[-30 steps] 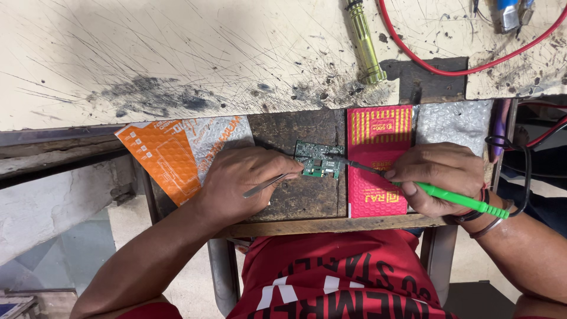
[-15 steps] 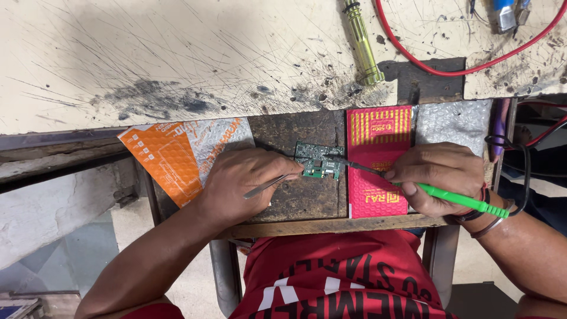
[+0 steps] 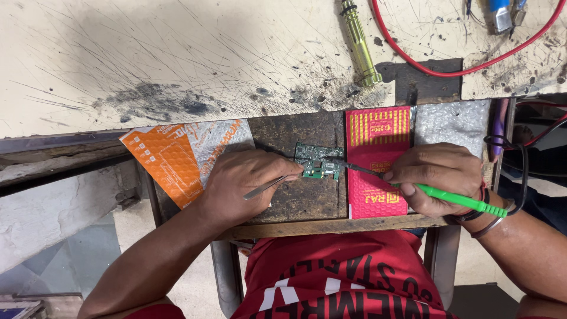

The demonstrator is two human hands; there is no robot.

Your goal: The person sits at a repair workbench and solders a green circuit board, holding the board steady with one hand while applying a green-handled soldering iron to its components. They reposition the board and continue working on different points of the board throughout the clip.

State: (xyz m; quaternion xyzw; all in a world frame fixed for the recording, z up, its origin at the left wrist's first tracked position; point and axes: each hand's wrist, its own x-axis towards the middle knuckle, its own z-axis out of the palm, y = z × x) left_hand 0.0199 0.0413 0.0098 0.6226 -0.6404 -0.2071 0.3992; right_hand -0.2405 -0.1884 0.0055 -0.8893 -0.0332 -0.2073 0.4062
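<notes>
1. where the dark wooden pull-out board (image 3: 307,204) juts from under the scratched pale table (image 3: 177,53), a small green circuit board (image 3: 319,160) lies flat on it, between the two hands.
2. left hand (image 3: 245,183): fingers curled closed around metal tweezers (image 3: 269,186); the tweezer tips reach the left edge of the circuit board, the handle end points back toward the wrist.
3. right hand (image 3: 440,177): closed in a pen-like grip on a green-handled soldering iron (image 3: 458,199); its dark metal shaft (image 3: 354,167) crosses a pink packet and its tip meets the circuit board's right side.
4. pink packet (image 3: 378,159) with yellow stripes: lies flat just right of the circuit board, partly under the right hand.
5. orange and silver packet (image 3: 183,156): lies tilted at the left, its right part under the left hand.
6. bubble wrap sheet (image 3: 452,124): beside the pink packet, above the right hand.
7. yellow-green screwdriver (image 3: 359,41): on the table, well apart from the circuit board.
8. red wire (image 3: 449,68): curves across the table's upper right.
9. black cable (image 3: 520,171): loops near the right wrist.
</notes>
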